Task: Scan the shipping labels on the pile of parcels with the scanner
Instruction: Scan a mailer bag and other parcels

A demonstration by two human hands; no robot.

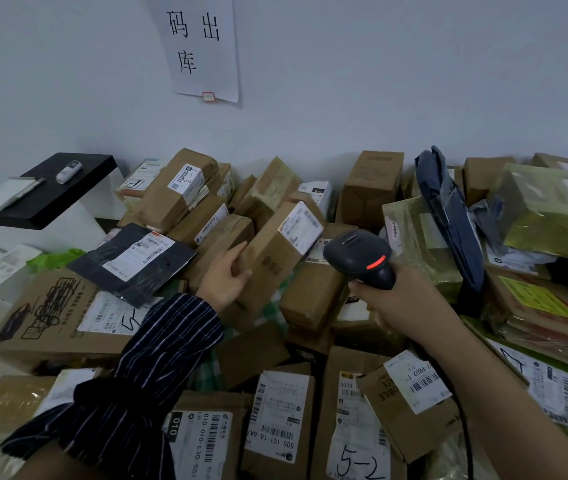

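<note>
Tilting up out of the pile of parcels (67, 323), 1 brown carton (268, 261) sits between the 2 hands, near the middle of the heap and just left of the scanner (355, 252). The left grip (228, 275) curls fingers and thumb round the carton's near left edge, steadying it. The right grip (390, 292) is wrapped round the scanner's handle. A red light glows on the scanner's neck, and its head is turned toward the white shipping label (301, 228) on the carton's upper end.

The carton looks stiff and is probably light, judging by how 1 hand props it. Its cardboard should give decent friction. An edge or corner away from the label is the sensible place to hold it, so that the barcode is not covered. Softer items will likely behave differently: the black mailer (133, 261) and the blue-grey bag (448, 216) look limp and slick, so their labels may need flattening before a read.

Counted: 1 scanner, 2 hands, 1 carton in hand with 1 label showing. Well over 20 parcels are in view, but an exact total cannot be told, since many are buried or cut off by the frame.
</note>
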